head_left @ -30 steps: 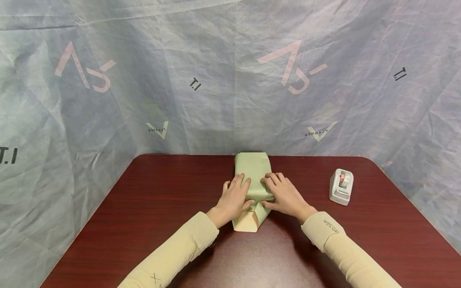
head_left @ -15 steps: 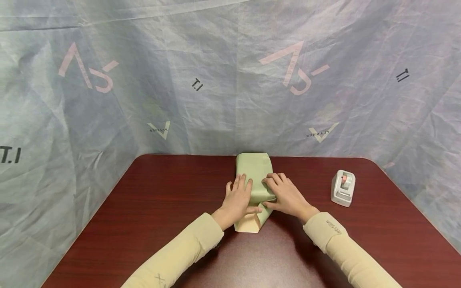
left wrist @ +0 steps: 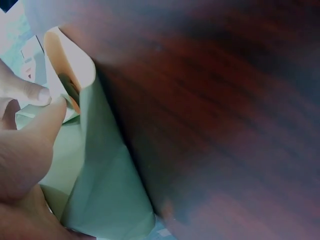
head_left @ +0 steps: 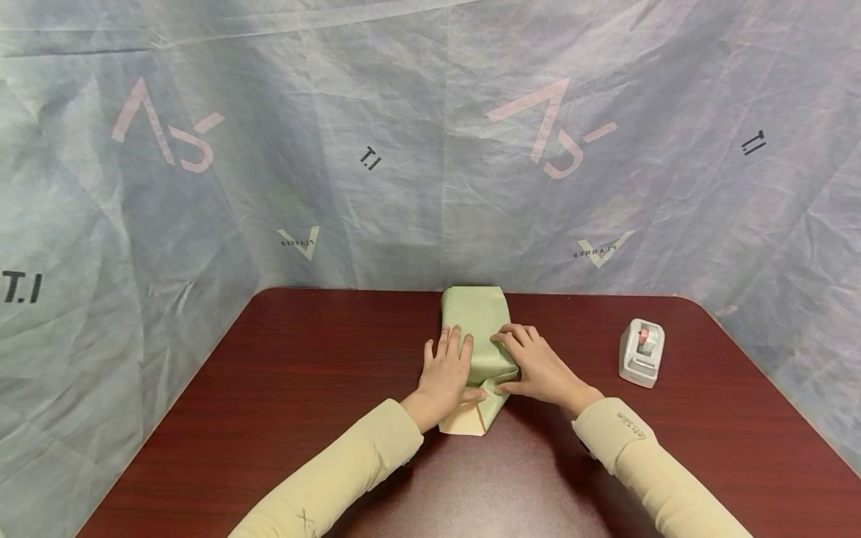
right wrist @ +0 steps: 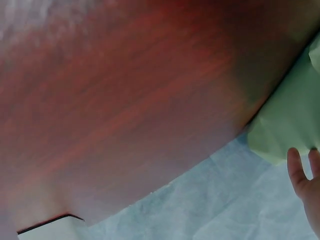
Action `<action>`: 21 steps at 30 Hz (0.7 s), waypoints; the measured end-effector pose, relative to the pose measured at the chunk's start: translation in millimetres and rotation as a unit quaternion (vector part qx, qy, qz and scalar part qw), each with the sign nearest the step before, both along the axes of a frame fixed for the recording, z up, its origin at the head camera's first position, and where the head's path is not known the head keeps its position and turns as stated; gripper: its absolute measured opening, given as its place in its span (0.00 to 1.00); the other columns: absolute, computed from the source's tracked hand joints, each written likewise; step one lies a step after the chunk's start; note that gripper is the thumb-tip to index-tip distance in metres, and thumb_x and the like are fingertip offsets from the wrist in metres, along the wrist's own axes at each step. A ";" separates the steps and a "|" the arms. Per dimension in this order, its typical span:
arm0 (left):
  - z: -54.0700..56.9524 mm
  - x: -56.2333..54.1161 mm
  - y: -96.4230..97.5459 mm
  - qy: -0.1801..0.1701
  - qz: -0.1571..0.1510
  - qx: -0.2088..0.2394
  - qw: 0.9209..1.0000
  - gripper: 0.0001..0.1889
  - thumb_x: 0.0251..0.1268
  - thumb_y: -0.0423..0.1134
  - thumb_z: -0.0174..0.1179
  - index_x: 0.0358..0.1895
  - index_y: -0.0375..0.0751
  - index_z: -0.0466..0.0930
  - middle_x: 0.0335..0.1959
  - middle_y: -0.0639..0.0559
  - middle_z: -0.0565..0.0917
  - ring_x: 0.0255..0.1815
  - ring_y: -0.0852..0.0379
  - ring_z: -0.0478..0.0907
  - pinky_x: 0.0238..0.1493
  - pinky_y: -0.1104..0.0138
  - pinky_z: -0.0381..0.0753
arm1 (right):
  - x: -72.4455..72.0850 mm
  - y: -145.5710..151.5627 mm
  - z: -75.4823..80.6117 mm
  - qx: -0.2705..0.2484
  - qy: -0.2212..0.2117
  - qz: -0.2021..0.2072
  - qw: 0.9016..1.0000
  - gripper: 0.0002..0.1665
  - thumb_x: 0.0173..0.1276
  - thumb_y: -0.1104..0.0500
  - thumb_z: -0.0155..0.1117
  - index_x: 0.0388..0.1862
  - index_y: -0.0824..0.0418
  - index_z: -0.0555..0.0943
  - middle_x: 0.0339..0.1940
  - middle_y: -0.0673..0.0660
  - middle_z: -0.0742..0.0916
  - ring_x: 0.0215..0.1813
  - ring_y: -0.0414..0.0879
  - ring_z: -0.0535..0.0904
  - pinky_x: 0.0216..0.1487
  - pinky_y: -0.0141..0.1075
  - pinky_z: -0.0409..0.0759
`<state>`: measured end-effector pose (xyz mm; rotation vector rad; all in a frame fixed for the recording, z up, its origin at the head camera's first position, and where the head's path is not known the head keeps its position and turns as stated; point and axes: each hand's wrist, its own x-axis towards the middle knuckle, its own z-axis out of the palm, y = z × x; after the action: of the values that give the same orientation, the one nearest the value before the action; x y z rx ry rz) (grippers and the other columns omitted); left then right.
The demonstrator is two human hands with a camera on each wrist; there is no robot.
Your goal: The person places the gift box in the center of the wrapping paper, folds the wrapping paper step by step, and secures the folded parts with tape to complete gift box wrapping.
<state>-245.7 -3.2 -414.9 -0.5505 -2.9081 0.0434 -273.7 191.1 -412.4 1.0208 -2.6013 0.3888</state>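
While the left hand (head_left: 445,377) and right hand (head_left: 543,368) rested unclamped on the green-wrapped package (head_left: 476,310) mid-counter (head_left: 336,359), lifting early could have let its gaping end flap (head_left: 463,421) spring wider.

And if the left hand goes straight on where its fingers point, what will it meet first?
First, more of the green package under the left hand; beyond it, probably the grey sheet, though depth there is unclear.

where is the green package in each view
Head: the green package is just right of centre, in the lower half.
Left wrist: green package on the left, reaching near the bottom edge.
Right wrist: green package, cut off by the right edge.
Shared landmark: red table.
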 end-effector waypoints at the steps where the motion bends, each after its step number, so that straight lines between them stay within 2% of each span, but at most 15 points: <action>1: 0.1 0.0 0.0 0.000 0.000 0.001 1.000 0.53 0.43 0.70 0.58 0.69 0.42 0.51 0.71 0.40 0.52 0.73 0.43 0.48 0.64 0.47 0.58 | 0.0 0.0 -1.2 0.001 0.000 -0.002 1.000 0.48 0.40 0.43 0.77 0.59 0.59 0.69 0.57 0.60 0.71 0.56 0.56 0.66 0.52 0.52 0.69; 7: 0.8 -0.6 0.5 -0.009 0.002 0.005 1.000 0.53 0.44 0.69 0.59 0.70 0.41 0.51 0.71 0.40 0.51 0.73 0.43 0.47 0.65 0.47 0.56 | -1.9 -3.0 -8.6 0.008 0.034 -0.016 0.999 0.48 0.40 0.42 0.77 0.58 0.60 0.68 0.56 0.60 0.71 0.55 0.56 0.66 0.50 0.50 0.70; 13: 1.9 0.7 2.4 -0.001 0.011 -0.016 1.000 0.53 0.43 0.69 0.60 0.70 0.42 0.51 0.71 0.41 0.52 0.73 0.44 0.47 0.65 0.49 0.57 | -2.9 -6.2 -12.9 0.025 0.064 -0.037 0.997 0.46 0.40 0.42 0.76 0.56 0.59 0.69 0.55 0.59 0.72 0.54 0.55 0.67 0.47 0.48 0.72; 17: 1.5 0.7 4.0 0.007 0.018 -0.021 1.000 0.52 0.43 0.68 0.61 0.69 0.43 0.52 0.71 0.41 0.53 0.73 0.44 0.48 0.65 0.50 0.57 | -2.2 -6.3 -12.4 0.030 0.064 -0.037 0.997 0.46 0.41 0.43 0.76 0.57 0.59 0.69 0.56 0.60 0.72 0.54 0.55 0.67 0.46 0.47 0.72; 21: -0.9 -1.1 5.9 0.018 0.021 -0.029 0.999 0.52 0.42 0.67 0.62 0.68 0.43 0.52 0.70 0.41 0.54 0.72 0.44 0.49 0.65 0.50 0.57 | -0.9 -2.7 -8.7 0.015 0.043 -0.017 0.999 0.46 0.41 0.46 0.77 0.58 0.60 0.68 0.56 0.60 0.71 0.55 0.56 0.66 0.50 0.49 0.71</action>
<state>-246.8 2.7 -415.9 -0.4922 -2.8913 0.1412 -274.6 188.4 -421.1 0.9804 -2.5513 0.2924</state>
